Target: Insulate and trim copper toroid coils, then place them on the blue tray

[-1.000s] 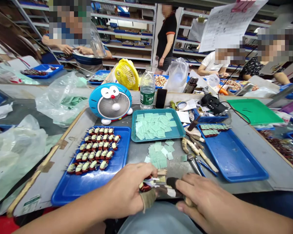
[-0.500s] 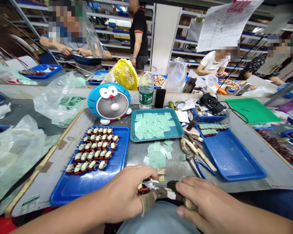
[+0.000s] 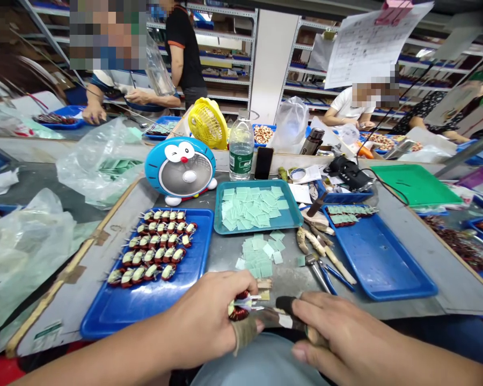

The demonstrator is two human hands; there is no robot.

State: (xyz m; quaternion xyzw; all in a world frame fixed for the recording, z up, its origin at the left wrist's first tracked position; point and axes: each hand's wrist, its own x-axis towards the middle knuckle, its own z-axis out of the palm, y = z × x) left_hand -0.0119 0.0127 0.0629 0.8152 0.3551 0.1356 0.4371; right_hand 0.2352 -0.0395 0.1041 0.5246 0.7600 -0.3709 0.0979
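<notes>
My left hand (image 3: 209,321) is closed round a small copper-wound coil (image 3: 238,309) at the near edge of the bench; its thumb is wrapped in tape. My right hand (image 3: 338,338) grips a dark-handled tool (image 3: 284,316) whose metal tip touches the coil's leads. Just left lies a blue tray (image 3: 121,308) with rows of several wound coils (image 3: 155,246). Beyond my hands, loose green paper squares (image 3: 261,252) lie on the table, and a teal tray (image 3: 293,219) holds more of them.
Pliers and taped tools (image 3: 326,257) lie beside a second blue tray (image 3: 386,262) on the right. A blue cartoon fan (image 3: 181,170), a yellow fan (image 3: 209,123), a water bottle (image 3: 241,143) and a phone (image 3: 264,162) stand behind. Plastic bags (image 3: 24,246) fill the left. Other people work at the far benches.
My hands have stayed at the bench edge; the coil has turned slightly in my left fingers. The person in black behind has walked to the left.
</notes>
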